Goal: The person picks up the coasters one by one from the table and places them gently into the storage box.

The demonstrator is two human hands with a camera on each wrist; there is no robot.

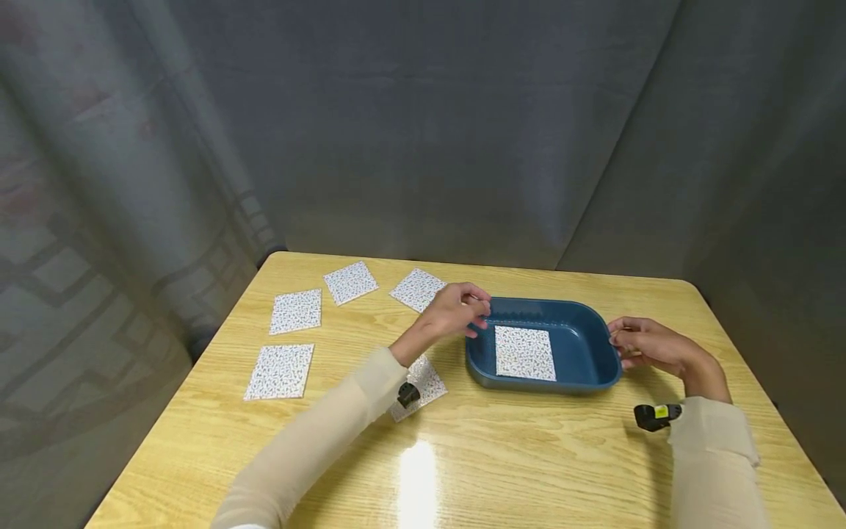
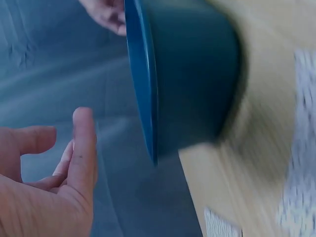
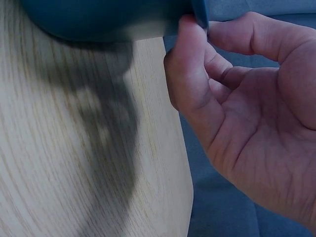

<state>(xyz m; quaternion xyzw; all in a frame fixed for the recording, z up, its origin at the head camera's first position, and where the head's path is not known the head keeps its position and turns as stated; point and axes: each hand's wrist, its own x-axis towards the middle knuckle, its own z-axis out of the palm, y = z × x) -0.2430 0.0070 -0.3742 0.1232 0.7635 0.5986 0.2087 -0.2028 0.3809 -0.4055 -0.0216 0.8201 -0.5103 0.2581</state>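
A dark blue rectangular tub (image 1: pixel 581 356) with rounded corners stands on the table, and one white speckled square tile (image 1: pixel 525 354) lies inside it. My right hand (image 1: pixel 651 344) pinches the tub's right rim between thumb and fingers; the right wrist view shows this grip close up. At the opposite end, my left hand (image 1: pixel 452 310) hovers by the left rim with thumb and fingers spread apart. In the left wrist view, a gap separates that hand (image 2: pixel 59 173) from the tub's wall (image 2: pixel 192 74), and nothing is between its fingers.
More speckled tiles lie left of the tub: one tile (image 1: pixel 429 382) partly under my left forearm, another (image 1: pixel 418 289) behind my left hand, others (image 1: pixel 350 282), (image 1: pixel 295 311), (image 1: pixel 280 371) in an arc. Dark curtains (image 1: pixel 423 147) hang behind the wooden table (image 1: pixel 515 455).
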